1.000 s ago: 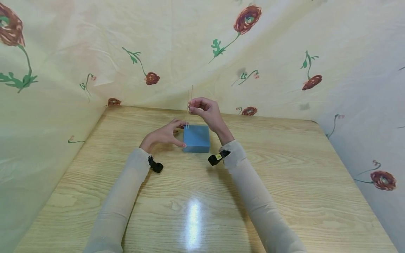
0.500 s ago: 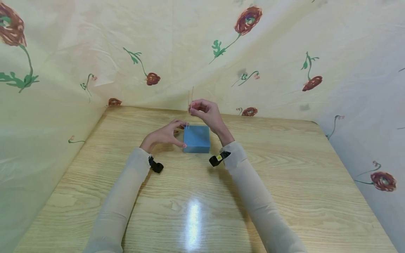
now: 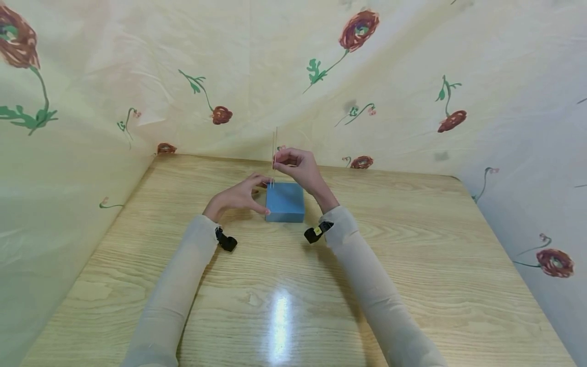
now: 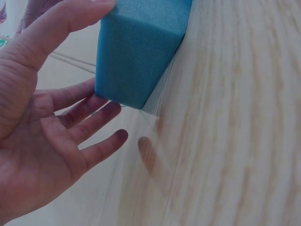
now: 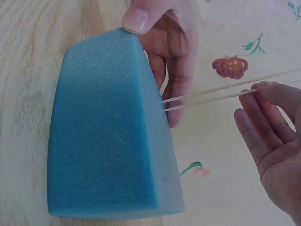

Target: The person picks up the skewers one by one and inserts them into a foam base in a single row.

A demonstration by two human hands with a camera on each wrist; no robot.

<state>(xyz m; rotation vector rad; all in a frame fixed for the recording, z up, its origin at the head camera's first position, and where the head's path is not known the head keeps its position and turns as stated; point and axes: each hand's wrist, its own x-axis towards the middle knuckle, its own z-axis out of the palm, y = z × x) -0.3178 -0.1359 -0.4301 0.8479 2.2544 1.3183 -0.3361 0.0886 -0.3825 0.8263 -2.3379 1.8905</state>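
Observation:
A blue foam block (image 3: 286, 198) rests on the wooden table. My left hand (image 3: 239, 194) grips its left end, thumb at the front corner and fingers at the back. Two thin wooden skewers rise close together from its top near the back left corner. With thumb and fingertips, my right hand (image 3: 300, 165) pinches one skewer (image 5: 211, 98) partway up. The other skewer (image 5: 225, 86) stands beside it, unheld. In the right wrist view both lower ends meet the block's top face. The left wrist view shows the little finger spread away from the block.
A row of small dark holes (image 5: 171, 180) marks the block's top face toward its other end. A flower-printed cloth (image 3: 284, 76) hangs behind the table and along both sides. Light reflects off the wooden table (image 3: 238, 306) in front of the block.
My right hand has come down slightly, and the top of the pinched skewer has shifted left and lower, nearer the other skewer. The left hand and foam block stay put.

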